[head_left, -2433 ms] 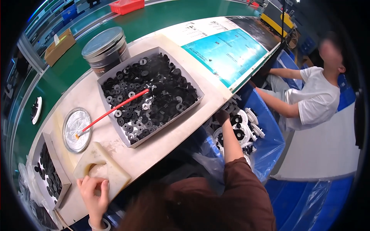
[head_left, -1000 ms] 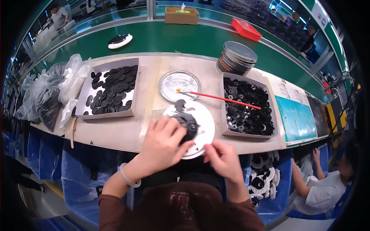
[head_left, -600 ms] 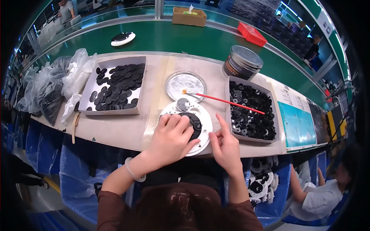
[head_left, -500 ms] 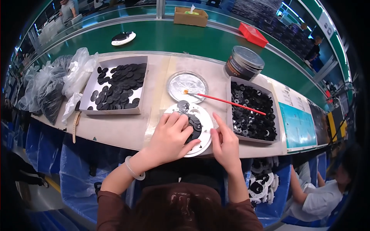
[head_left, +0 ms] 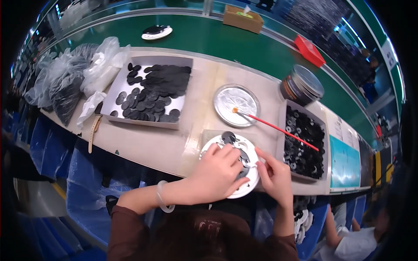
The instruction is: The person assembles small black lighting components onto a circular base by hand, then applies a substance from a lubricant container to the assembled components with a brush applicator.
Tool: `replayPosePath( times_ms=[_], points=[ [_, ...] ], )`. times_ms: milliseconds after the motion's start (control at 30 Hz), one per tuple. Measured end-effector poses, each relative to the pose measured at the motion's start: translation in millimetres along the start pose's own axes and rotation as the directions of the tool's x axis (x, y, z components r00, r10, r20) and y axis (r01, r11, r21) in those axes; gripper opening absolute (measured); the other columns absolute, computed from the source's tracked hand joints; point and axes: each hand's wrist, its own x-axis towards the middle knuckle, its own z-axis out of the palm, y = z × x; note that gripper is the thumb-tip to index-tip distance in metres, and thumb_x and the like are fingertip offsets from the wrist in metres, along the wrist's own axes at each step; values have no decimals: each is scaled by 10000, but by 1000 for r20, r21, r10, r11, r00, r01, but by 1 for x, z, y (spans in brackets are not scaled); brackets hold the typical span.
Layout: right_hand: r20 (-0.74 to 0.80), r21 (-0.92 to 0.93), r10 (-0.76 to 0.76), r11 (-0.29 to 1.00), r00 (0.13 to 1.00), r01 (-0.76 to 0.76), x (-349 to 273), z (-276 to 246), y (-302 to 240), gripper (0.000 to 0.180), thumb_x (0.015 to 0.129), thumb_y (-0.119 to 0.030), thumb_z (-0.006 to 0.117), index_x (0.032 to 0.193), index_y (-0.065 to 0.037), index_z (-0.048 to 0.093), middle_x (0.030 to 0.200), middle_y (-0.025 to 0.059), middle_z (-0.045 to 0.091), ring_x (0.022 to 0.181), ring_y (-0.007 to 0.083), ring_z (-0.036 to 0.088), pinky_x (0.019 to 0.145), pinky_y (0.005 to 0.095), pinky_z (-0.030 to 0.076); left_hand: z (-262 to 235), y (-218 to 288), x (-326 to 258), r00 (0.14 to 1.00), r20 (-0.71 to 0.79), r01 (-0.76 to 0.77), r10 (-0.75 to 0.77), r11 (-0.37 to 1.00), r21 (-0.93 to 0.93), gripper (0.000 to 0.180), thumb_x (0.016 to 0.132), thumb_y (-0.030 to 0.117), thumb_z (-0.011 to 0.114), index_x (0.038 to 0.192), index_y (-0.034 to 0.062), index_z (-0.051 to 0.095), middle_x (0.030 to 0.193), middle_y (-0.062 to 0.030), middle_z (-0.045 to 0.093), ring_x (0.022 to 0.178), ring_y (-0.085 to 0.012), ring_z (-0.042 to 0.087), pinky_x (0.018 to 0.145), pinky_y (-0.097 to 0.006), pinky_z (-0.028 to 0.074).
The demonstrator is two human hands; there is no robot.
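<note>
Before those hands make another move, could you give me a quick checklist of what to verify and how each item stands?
1. Left hand at the white disc: ok, its fingers are over the dark inner parts.
2. Right hand at the disc: ok, by its right edge.
3. Small piece between the right fingers: cannot tell.
4. Inner parts fully seated: cannot tell, fingers hide them.
5. Brush away from the disc: ok, bristles over the silver dish.
6. Right-hand box unobstructed: not ok, brush handle crosses it.

From head height, one wide fisheye view looks forward and down over the nearby worktable (head_left: 201, 101).
</note>
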Motion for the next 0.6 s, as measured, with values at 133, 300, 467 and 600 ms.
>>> replayPosePath(
  times_ms=[133,300,467,600],
  points=[
    [74,-162,2,987,997,10,20,-20,-17,250,787,-41,586,1030,-54,640,557,64,526,471,63,430,445,210,351,12,0,-1,993,-109,-37,41,999,38,287,704,313,673,714,50,558,781,-67,487,770,-214,473,661,-325,343],
    [75,-186,-394,897,916,401,89,-7,-63,241,731,-24,621,961,-88,651,731,57,602,651,171,555,526,251,415,14,3,-4,995,-97,19,-8,993,116,275,688,314,670,709,64,556,775,-55,487,765,-199,476,650,-310,337],
    [408,-74,-624,705,667,705,163,68,-80,238,758,-101,615,994,-112,644,894,57,614,875,238,557,740,342,464,20,1,-5,981,-194,16,8,992,123,272,675,318,669,693,73,554,739,-51,470,741,-188,471,627,-302,330],
    [589,-56,-577,669,566,741,193,120,-86,236,759,-134,616,993,-113,641,986,83,594,962,248,537,814,363,454,18,5,-5,982,-190,20,9,989,150,263,669,309,671,688,72,557,749,-50,486,747,-187,477,634,-302,337]
  ],
)
